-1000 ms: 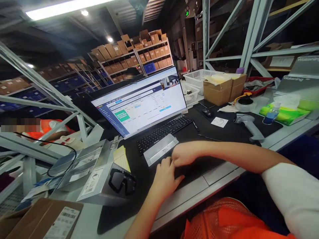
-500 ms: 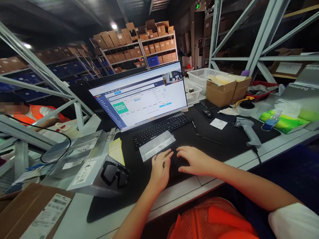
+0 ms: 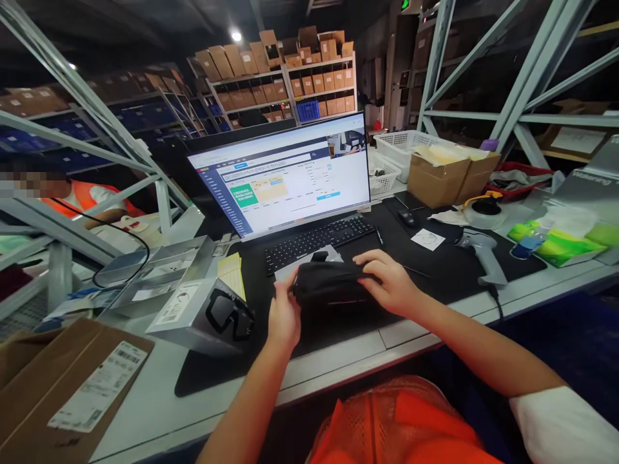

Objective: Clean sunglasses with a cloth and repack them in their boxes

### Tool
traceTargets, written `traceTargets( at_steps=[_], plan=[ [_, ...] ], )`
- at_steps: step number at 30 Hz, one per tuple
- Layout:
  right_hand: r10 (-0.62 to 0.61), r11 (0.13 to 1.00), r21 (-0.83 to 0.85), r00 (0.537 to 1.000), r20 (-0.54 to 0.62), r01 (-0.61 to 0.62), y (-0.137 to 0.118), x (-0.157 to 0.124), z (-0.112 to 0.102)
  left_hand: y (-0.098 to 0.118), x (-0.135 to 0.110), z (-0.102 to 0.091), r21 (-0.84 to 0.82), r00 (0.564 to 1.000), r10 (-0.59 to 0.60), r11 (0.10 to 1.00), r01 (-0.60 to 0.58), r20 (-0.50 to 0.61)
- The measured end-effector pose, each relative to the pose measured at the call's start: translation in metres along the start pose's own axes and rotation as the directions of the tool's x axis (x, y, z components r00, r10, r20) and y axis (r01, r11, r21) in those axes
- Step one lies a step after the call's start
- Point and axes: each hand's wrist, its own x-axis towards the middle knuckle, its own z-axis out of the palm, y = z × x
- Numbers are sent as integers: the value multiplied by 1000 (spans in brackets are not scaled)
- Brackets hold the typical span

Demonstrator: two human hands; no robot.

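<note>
A black case [image 3: 333, 283], dark and soft-looking, is held up above the black desk mat between my two hands. My left hand [image 3: 284, 312] grips its left end, the thumb near the top edge. At the other end, my right hand [image 3: 389, 283] pinches the upper right edge between thumb and fingers. Behind the case lies a silver-grey flat piece [image 3: 290, 264], partly covered by it, close to the keyboard [image 3: 319, 240]. To the left, a grey box [image 3: 203, 316] printed with black goggles stands tilted, beside a yellow notepad [image 3: 232, 276].
A monitor [image 3: 290, 180] stands behind the keyboard. On the right are a mouse [image 3: 406, 218], a square paper card [image 3: 428, 239], a barcode scanner [image 3: 483, 254] and a green tissue pack [image 3: 556, 241]. A labelled brown carton [image 3: 72, 386] occupies the near left. Another person sits at far left.
Both hands have risen from the mat and moved apart. The black case, indistinct against the mat before, is now lifted between them. The view has shifted slightly.
</note>
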Motion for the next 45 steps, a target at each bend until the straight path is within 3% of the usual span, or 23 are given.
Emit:
traceTargets(
  at_steps=[2,4,7,10,12,13,15,17,19,21,23,24,26,28,30,36,45],
  plan=[
    [-46,999,12,989,-141,49,-2,5,1,4,2,11,-206,984,-175,962,177,31],
    [-22,998,56,970,-244,36,0,6,1,4,2,14,-307,972,-227,922,235,64],
    [120,985,148,974,-195,-91,10,13,1,-1,8,8,-291,969,-224,925,246,108],
    [297,938,169,953,63,-304,27,34,6,3,22,2,-168,983,9,986,23,184],
    [365,908,135,907,208,-396,34,54,12,12,33,0,7,944,170,984,-179,282],
    [375,905,112,893,250,-411,35,63,16,16,38,0,108,928,193,965,-238,318],
    [357,921,81,908,217,-382,30,75,22,21,49,0,219,955,158,952,-215,251],
    [307,949,62,951,27,-308,18,76,28,21,59,-1,144,992,106,983,-114,66],
    [249,968,56,964,-95,-244,4,67,35,17,69,-3,16,993,61,998,-60,-101],
    [261,961,74,963,72,-266,-5,54,45,13,78,-5,-33,978,46,998,-54,-204],
    [345,909,121,884,317,-398,-3,49,59,11,84,-7,-56,966,21,998,-37,-259],
    [402,861,163,841,361,-482,2,51,66,11,85,-7,-57,963,12,998,-29,-269],
    [541,714,338,790,288,-612,17,62,77,12,85,-6,-38,964,6,999,-17,-268],
    [642,570,532,743,188,-627,34,78,83,12,82,-5,8,971,15,1000,-14,-238],
    [678,506,594,714,174,-625,46,91,86,10,80,-8,78,980,44,997,-29,-192],
    [680,534,501,698,225,-681,70,97,100,-5,92,-28,331,977,126,942,-64,-171],
    [669,652,247,697,257,-717,102,98,124,-49,109,-42,351,979,44,936,28,-198]
  ],
)
